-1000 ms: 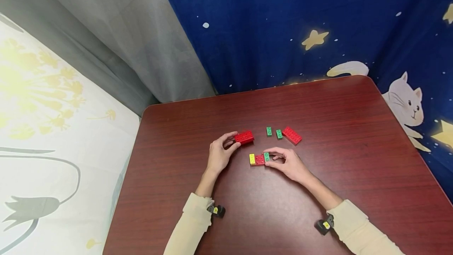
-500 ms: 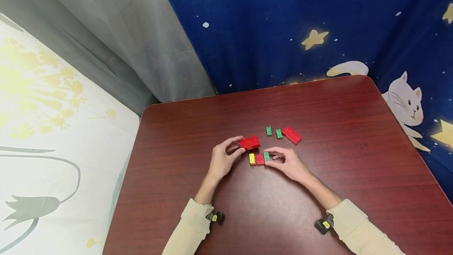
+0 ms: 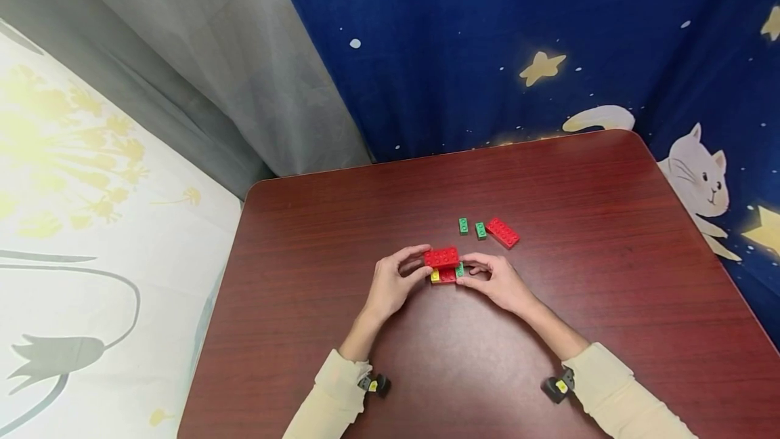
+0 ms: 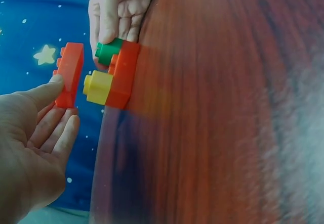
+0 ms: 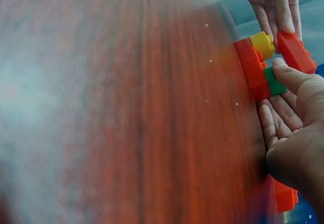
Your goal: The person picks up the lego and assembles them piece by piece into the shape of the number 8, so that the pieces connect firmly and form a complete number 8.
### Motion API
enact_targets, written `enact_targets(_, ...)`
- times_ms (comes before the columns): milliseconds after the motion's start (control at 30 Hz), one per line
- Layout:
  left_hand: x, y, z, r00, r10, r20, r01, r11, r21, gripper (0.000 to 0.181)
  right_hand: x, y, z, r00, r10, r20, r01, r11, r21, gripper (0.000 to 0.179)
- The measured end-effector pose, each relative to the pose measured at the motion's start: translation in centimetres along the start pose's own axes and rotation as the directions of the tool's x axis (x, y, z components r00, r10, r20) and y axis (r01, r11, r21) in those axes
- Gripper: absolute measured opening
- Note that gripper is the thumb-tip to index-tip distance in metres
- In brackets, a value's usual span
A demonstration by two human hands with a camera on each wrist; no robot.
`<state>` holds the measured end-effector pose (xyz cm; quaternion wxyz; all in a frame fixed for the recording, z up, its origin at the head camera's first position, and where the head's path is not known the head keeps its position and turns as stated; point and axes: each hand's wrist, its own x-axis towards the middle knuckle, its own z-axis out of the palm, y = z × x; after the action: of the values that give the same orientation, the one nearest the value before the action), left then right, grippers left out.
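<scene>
Between thumb and fingers, my left hand [image 3: 390, 283] pinches a red toy brick [image 3: 441, 258] by its left end. That brick hovers just above a small assembly, with a gap visible in the left wrist view. The assembly has a red base brick [image 4: 125, 77] on the table, a yellow brick [image 4: 100, 87] on one end and a green brick [image 4: 108, 52] on the other. My right hand [image 3: 501, 283] grips the green brick's end of the assembly, thumb on the near side, fingers on the far side. The raised brick partly covers the assembly in the head view.
Two small green bricks [image 3: 463, 226] and another red brick [image 3: 502, 233] lie farther back on the brown table [image 3: 317, 236]. Beyond the table's far edge hang a blue star-patterned curtain [image 3: 463, 53] and a grey curtain [image 3: 231, 59].
My left hand has carried the red brick to the right and nearer to me, from beside the assembly to over it. The right hand has stayed in place on the assembly.
</scene>
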<state>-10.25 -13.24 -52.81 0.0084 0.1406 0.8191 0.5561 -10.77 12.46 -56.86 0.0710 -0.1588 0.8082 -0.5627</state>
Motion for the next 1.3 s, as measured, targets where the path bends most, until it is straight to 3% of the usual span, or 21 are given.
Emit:
enact_targets(667,-0.8,-0.3,1.1,1.0,0.014,0.002,-0.014,1.0,-0.013,0.045,0.0,0.0,0.1,1.0,-0.017,0.001,0.017,1.0,0.019,0.041)
enact_targets(1300,-1.4,-0.2,1.1,1.0,0.022,0.006,-0.022,0.999,0.042,0.043,0.0,0.0,0.1,1.0,-0.015,0.002,0.015,1.0,0.008,0.041)
